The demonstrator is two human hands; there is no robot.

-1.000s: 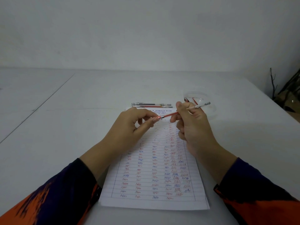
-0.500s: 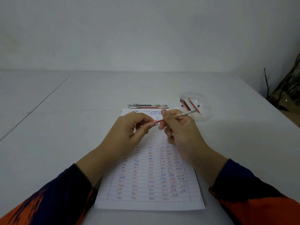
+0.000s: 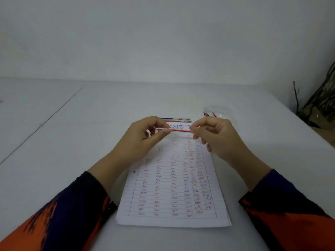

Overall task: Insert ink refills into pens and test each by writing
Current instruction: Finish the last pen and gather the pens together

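Above the top of the lined sheet, head view, I see both hands raised with one red refill stretched level between them. Left hand pinches its left end between thumb and forefinger, other fingers curled; a short clear piece shows inside that pinch, can't tell if it is the pen barrel. Right hand pinches the right end, fingers curled round it, end hidden in the grip. Refill is clear of the paper, not touching it.

Sheet lies flat on the white tabletop, covered in rows of small red and blue test squiggles, denser lower right. Printed header at the top reads partly "JAMBATAN PUTIH"; the smaller lines under it are too small to read.

Just beyond the sheet's top edge two pens lie side by side, parallel, one dark ink, one red.

Clear round dish sits behind the right hand, with a few red sticks in it, partly hidden; count unclear.

Sleeves are dark with orange.
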